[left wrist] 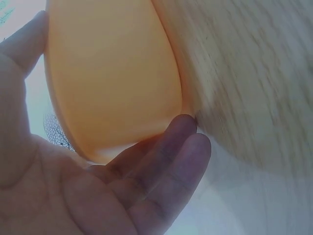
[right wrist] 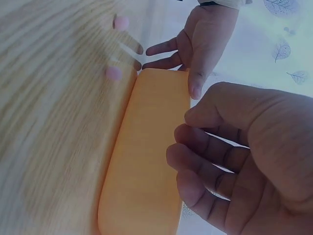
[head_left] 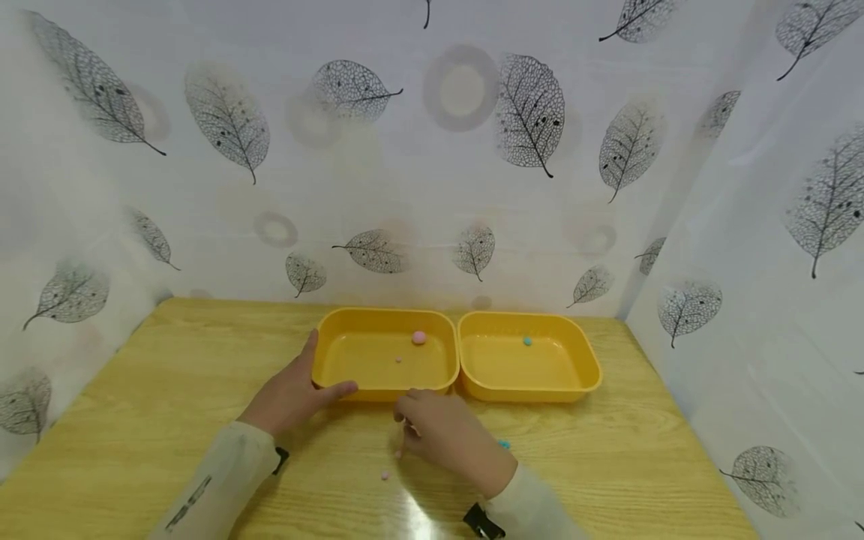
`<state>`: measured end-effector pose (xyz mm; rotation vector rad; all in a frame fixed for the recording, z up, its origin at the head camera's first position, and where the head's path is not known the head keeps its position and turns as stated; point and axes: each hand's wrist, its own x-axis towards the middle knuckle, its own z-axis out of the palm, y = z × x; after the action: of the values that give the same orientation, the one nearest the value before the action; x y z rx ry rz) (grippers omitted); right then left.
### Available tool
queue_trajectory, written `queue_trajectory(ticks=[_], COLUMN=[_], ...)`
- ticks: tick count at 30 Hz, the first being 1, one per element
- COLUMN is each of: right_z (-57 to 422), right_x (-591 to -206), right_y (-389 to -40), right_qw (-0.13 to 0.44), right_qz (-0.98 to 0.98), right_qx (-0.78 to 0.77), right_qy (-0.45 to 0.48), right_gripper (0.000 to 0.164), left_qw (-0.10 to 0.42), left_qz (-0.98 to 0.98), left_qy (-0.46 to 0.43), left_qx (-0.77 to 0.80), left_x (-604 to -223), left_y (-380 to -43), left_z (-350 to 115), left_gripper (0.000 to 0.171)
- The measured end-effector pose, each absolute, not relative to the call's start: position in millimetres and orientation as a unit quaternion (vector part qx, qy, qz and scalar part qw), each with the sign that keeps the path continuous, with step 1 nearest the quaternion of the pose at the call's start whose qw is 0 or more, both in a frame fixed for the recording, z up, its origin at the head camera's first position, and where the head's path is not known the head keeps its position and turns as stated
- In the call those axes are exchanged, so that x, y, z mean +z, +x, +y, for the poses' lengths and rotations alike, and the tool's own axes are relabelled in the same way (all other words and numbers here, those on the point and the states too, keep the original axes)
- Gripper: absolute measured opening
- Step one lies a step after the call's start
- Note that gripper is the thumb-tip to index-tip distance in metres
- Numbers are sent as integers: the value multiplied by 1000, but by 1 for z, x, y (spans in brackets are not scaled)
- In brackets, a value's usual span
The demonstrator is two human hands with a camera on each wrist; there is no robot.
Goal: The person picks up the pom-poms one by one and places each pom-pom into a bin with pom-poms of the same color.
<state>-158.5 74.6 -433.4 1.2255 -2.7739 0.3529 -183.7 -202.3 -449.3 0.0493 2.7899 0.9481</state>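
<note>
1. Head view: the left tray (head_left: 379,395) and right tray (head_left: 533,395), both yellow, are standing side by side on the desk (head_left: 148,390), just below the centre of the frame.
2. Contents: a larger pink ball (head_left: 418,337) and a pink speck (head_left: 398,360) are lying in the left tray; a blue ball (head_left: 527,341) is lying in the right one.
3. Left hand (head_left: 290,394), left of centre: thumb and fingers are bracketing the outer end of the left tray, the thumb resting on its near side; the hand is holding the tray.
4. Right hand (head_left: 439,431), lower centre: the fingers are curling inward, the thumb near the index tip; whether they are pinching anything cannot be told.
5. Loose pieces: two small pink balls (right wrist: 113,73) are lying on the desk, upper left of the right wrist view; a blue piece (head_left: 504,445) is showing beside the right wrist in the head view.
6. Step in hand (judged): the person is apparently gathering small pieces by colour while steadying the tray. The next move is probably calling for a fine pinch on the nearer pink ball.
</note>
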Motion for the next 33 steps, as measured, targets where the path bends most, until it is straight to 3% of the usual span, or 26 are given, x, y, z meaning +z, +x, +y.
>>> queue_trajectory(ticks=[8,16,25,33], right_z=[77,78,82,84], right_x=[-430,-425,-427,-431], right_y=[-159,-160,-162,-167], right_qw=[74,70,106,102], right_qz=[-903,-903,-897,-902], right_qx=[111,104,118,131], right_qy=[409,411,412,399], right_gripper=[11,6,9,11], left_qw=[85,85,81,77], left_qz=[944,944,944,945], left_qy=[30,28,30,33], left_qx=[317,318,319,315], left_x=[-450,-452,-453,-453], left_y=[-186,-185,-183,-184], left_z=[-203,-203,-204,-205], left_gripper=[127,128,128,128])
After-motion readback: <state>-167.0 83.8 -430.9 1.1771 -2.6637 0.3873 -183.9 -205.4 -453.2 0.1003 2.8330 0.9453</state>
